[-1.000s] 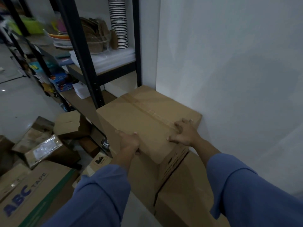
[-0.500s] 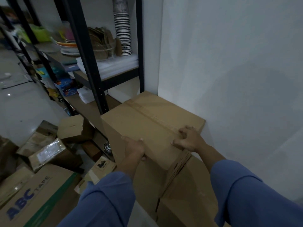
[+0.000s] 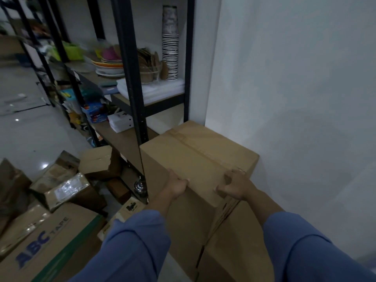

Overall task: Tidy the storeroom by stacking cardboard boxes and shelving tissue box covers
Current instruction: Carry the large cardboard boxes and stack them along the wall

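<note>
While left hand [image 3: 177, 187] and right hand [image 3: 236, 186] grip it, box [image 3: 193, 157] apparently touches wall [image 3: 295, 98].

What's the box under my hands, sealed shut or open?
Shut. The box has its top flaps lying flat, and a strip of tape runs along the seam across the top.

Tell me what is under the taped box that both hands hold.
A lower cardboard box stands under the taped box; its side shows below the right hand. Their contact is covered, so anything between cannot be seen.
</note>
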